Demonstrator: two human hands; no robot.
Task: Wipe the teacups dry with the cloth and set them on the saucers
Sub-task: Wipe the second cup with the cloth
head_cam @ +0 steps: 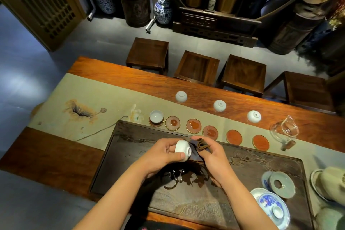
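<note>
Seen from above, a person stands at a long wooden counter (205, 97) with a dark carved tea tray (130, 155) in front of them. The left hand (164, 152) pinches a small white cup (183, 149) by its rim, thumb near and fingers far, holding it on its side above the tray with its foot pointing right. The right hand (211, 155) is closed around a bunched dark cloth (197, 146), which touches the cup's foot and outer wall.

Beyond the tray, a row of six round saucers runs from left to right. The leftmost saucer (156, 122) already carries an upright cup (156, 116). The next saucer (172, 122) is bare (it lies up and slightly left of the held cup, on the left hand's side), so that hand looks best placed to set the cup there, once turned mouth up.

Three more cups (219, 105) wait upside down on the counter behind the saucers. A glass pitcher (284, 129) at the row's right end looks empty. At the lower right sit lidded bowls, contents hidden.
</note>
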